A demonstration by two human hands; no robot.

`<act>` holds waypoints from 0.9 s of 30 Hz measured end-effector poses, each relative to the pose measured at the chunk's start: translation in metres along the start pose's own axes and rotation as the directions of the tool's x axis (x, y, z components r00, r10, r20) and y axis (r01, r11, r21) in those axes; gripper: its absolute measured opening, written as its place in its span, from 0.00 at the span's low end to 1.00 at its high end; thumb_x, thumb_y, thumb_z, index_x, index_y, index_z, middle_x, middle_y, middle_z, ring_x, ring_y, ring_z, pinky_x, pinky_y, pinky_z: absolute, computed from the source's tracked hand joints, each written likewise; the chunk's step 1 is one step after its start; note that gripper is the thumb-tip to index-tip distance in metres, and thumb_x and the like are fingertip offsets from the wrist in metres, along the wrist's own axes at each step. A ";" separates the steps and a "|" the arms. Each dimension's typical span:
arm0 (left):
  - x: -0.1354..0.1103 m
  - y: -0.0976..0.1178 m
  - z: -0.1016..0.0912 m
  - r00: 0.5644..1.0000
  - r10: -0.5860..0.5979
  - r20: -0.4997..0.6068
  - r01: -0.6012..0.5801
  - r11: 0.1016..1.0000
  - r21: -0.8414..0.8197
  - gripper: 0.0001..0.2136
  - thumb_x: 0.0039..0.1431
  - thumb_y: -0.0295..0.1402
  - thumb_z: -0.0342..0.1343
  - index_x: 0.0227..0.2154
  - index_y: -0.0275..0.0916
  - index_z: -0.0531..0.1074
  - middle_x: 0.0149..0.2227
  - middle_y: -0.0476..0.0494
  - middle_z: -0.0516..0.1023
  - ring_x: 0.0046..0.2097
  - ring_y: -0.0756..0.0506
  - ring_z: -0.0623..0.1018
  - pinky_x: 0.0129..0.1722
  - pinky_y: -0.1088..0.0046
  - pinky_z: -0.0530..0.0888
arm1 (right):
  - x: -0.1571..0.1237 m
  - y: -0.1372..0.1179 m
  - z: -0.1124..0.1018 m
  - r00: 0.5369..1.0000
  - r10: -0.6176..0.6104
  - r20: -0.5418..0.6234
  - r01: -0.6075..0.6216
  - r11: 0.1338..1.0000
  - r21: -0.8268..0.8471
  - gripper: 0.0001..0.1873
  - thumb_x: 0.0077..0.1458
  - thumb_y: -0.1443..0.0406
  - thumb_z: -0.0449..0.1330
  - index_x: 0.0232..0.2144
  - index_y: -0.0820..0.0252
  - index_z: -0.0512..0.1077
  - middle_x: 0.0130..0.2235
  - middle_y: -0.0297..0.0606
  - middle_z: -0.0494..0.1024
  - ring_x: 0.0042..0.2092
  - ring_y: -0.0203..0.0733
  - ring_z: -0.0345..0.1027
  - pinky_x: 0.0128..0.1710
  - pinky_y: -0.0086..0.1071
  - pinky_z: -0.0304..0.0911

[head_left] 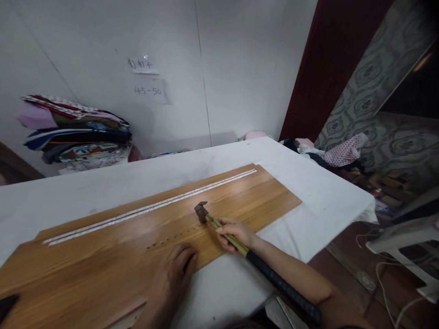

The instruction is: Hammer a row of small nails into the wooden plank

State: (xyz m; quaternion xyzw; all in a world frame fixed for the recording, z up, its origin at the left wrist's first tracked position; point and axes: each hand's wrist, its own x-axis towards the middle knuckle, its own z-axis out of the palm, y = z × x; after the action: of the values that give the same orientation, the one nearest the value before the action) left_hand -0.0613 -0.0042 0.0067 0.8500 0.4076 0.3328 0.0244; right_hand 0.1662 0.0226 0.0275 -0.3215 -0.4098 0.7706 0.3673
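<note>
A long wooden board [103, 256] lies across a white table [318, 192]. My right hand [235, 233] grips a hammer [254, 258] high up on its yellow shaft, above the black grip. The dark metal head rests on the board at the right end of a row of several small nails [171, 238]. Flat on the board's near edge, just left of the nails, my left hand [174, 274] presses down and holds nothing. A thin pale strip [151, 206] runs along the far side of the board.
A stack of folded fabrics [78, 130] leans against the white wall at the left, with paper notes [147, 77] taped above. At the right, past the table's edge, are cloth piles [343, 151], a white plastic stool [404, 246] and cables on the floor.
</note>
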 end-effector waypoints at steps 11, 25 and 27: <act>0.000 -0.002 -0.001 1.000 0.010 0.016 -0.010 1.000 0.009 0.11 0.65 0.37 0.48 0.33 0.42 0.74 0.34 0.46 0.79 0.36 0.46 0.79 0.37 0.72 0.78 | 0.000 0.000 0.001 1.000 -0.014 0.004 0.014 1.000 0.004 0.20 0.46 0.58 0.63 0.39 0.60 0.64 0.16 0.22 0.67 0.12 0.28 0.55 0.12 0.23 0.42; -0.007 -0.001 0.005 0.999 -0.036 0.039 0.037 0.999 -0.021 0.08 0.64 0.33 0.49 0.35 0.40 0.73 0.36 0.46 0.77 0.38 0.47 0.77 0.40 0.71 0.75 | -0.002 0.001 -0.001 1.000 0.004 0.011 -0.003 1.000 -0.023 0.21 0.46 0.56 0.61 0.40 0.60 0.63 0.17 0.21 0.67 0.11 0.28 0.55 0.11 0.23 0.43; -0.007 0.001 0.005 0.996 -0.059 0.071 0.061 0.998 -0.019 0.08 0.65 0.33 0.49 0.35 0.40 0.73 0.36 0.45 0.77 0.38 0.47 0.76 0.40 0.69 0.75 | -0.002 0.001 -0.001 1.000 0.001 -0.008 -0.001 1.000 -0.029 0.21 0.46 0.56 0.61 0.39 0.59 0.62 0.17 0.20 0.67 0.11 0.29 0.54 0.11 0.23 0.43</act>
State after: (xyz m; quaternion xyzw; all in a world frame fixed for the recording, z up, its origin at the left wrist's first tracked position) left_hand -0.0614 -0.0088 -0.0009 0.8484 0.4282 0.3059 0.0577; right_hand 0.1676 0.0204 0.0265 -0.3303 -0.4190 0.7635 0.3638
